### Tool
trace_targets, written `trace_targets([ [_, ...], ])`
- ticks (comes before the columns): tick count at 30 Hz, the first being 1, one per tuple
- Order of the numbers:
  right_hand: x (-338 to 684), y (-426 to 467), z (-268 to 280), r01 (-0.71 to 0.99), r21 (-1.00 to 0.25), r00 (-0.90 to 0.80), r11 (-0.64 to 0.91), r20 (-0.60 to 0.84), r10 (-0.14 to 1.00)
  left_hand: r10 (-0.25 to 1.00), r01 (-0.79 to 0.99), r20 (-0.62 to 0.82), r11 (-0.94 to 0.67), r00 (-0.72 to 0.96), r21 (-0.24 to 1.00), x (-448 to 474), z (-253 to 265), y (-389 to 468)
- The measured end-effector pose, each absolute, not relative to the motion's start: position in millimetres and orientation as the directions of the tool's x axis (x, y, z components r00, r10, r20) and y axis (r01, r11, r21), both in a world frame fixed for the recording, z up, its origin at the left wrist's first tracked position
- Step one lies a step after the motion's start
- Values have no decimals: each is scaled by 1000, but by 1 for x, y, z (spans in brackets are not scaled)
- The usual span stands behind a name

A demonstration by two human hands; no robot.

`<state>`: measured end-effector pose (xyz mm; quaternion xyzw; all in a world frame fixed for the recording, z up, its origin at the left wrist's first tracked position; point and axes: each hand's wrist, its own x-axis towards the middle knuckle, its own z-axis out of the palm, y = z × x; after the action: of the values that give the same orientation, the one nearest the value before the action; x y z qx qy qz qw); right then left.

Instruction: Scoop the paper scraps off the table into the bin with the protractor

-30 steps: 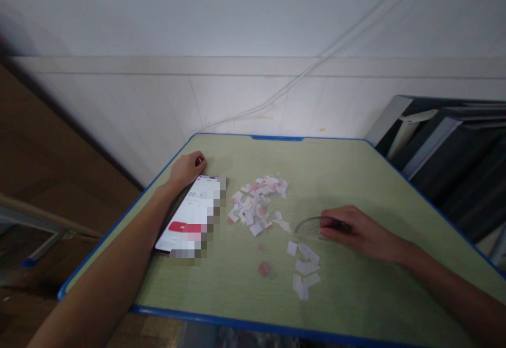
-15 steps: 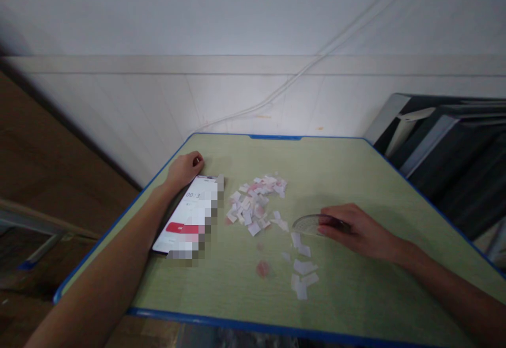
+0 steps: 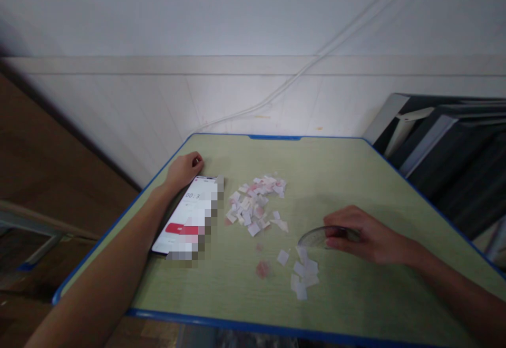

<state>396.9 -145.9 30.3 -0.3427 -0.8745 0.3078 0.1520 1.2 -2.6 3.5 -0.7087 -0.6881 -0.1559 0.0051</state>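
Note:
My right hand (image 3: 356, 232) pinches a clear, half-round protractor (image 3: 312, 237) between thumb and fingers. The protractor's curved edge touches a cluster of small white paper pieces (image 3: 305, 274) on the table's near right side. A bigger pile of paper scraps (image 3: 255, 203), white with some pink, lies left of it. My left hand (image 3: 186, 170) rests at the table's left edge, curled into a loose fist with nothing visible held in it. Beside its wrist lies a phone (image 3: 182, 213) showing a timer and a red button; part of the screen is blurred out.
The pale green folding table (image 3: 332, 163) has a blue rim and stands against a white wall (image 3: 237, 95). Two pinkish scraps (image 3: 262, 269) lie between pile and cluster. Dark flat panels (image 3: 454, 147) lean at the right, and a brown board (image 3: 51, 153) stands left.
My right hand has moved the protractor slightly right and nearer to me. The upper paper pieces have slid toward the lower ones, and one now lies apart on the left. My left hand stays still.

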Motion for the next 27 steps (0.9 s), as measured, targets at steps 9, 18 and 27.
trace_targets([
  [9, 374, -150, 18, 392, -681, -771, 619, 124, 625, 970, 972, 244, -76, 20, 224, -1, 1, -1],
  [18, 385, -155, 39, 311, -772, -842, 554, 46, 537, 974, 978, 228, -43, -5, 205, 0, 3, -2],
  [27, 385, -151, 29, 417, -687, -791, 596, 49, 610, 970, 971, 243, -59, 1, 231, -1, 2, -1],
])
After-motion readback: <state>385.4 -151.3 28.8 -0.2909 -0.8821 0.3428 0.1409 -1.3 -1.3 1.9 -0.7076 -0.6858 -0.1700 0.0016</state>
